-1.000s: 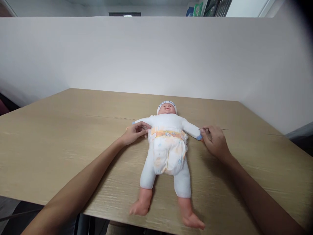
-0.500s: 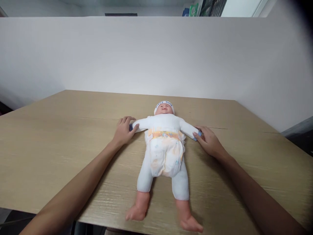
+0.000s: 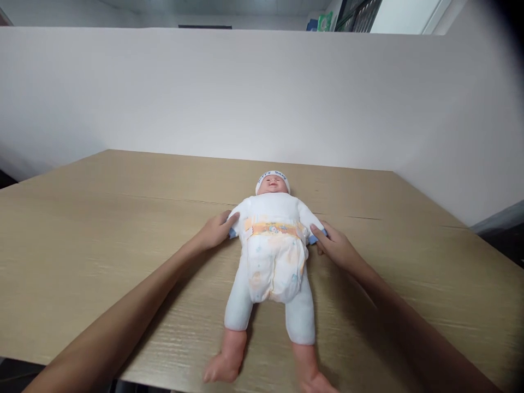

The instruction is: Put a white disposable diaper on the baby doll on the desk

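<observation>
A baby doll [image 3: 273, 218] lies on its back on a light wooden table [image 3: 102, 234], head away from me. It wears a white suit, a white hat and a printed diaper [image 3: 275, 261]. My left hand [image 3: 216, 231] is closed around the doll's arm at its blue cuff, pressed against its side. My right hand [image 3: 336, 248] grips the doll's other arm at the cuff, also drawn in beside the body. The doll's bare feet reach the table's near edge.
A white partition wall [image 3: 262, 98] stands along the far and right edges of the table. The table's near edge runs just under the doll's feet. Dark floor shows past the table at the far right.
Both hands have brought the doll's outstretched arms inward and down against its sides. The view has shifted slightly, so the doll sits a bit lower and left.
</observation>
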{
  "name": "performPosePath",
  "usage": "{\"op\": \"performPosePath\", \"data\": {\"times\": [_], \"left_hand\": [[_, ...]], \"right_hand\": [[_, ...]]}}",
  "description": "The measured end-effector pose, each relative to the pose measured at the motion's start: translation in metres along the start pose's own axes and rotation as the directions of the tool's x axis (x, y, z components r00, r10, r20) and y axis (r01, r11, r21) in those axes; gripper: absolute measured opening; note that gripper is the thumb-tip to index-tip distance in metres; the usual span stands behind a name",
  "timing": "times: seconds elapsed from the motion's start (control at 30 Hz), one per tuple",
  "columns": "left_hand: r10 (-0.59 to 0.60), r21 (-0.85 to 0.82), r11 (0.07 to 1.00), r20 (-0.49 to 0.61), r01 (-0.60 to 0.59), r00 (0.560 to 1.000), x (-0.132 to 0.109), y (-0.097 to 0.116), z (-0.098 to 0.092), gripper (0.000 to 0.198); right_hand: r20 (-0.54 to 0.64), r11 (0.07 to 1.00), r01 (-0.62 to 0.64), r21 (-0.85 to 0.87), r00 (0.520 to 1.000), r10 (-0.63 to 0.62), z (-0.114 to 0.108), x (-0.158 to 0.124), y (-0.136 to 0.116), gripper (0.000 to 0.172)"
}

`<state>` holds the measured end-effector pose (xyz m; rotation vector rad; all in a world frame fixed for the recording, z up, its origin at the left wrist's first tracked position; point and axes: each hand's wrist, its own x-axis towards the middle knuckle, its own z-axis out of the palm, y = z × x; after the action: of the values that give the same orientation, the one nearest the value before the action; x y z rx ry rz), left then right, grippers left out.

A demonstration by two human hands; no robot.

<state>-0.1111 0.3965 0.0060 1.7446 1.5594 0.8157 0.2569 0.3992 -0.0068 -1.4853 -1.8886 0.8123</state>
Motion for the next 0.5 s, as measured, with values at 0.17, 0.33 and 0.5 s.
{"op": "performPosePath", "data": {"times": [0.17,0.33,0.5], "left_hand": [[-0.027,-0.300,0.950,0.197,0.086,0.980,-0.014,0.031,0.016,0.056],[-0.020,-0.332,0.943,0.047,0.034,0.999,-0.082,0.081,0.016,0.054],[-0.028,-0.273,0.962,-0.015,0.023,0.999,-0.236,0.078,0.039,0.057]], "right_hand": [[-0.110,0.974,-0.026,0.224,0.993,0.052,0.029,-0.003,-0.013,0.046],[0.011,0.879,-0.010,0.476,1.000,0.006,0.012,-0.037,-0.037,0.050],[-0.001,0.965,-0.069,0.251,0.997,0.072,-0.039,-0.152,-0.052,0.045]]}}
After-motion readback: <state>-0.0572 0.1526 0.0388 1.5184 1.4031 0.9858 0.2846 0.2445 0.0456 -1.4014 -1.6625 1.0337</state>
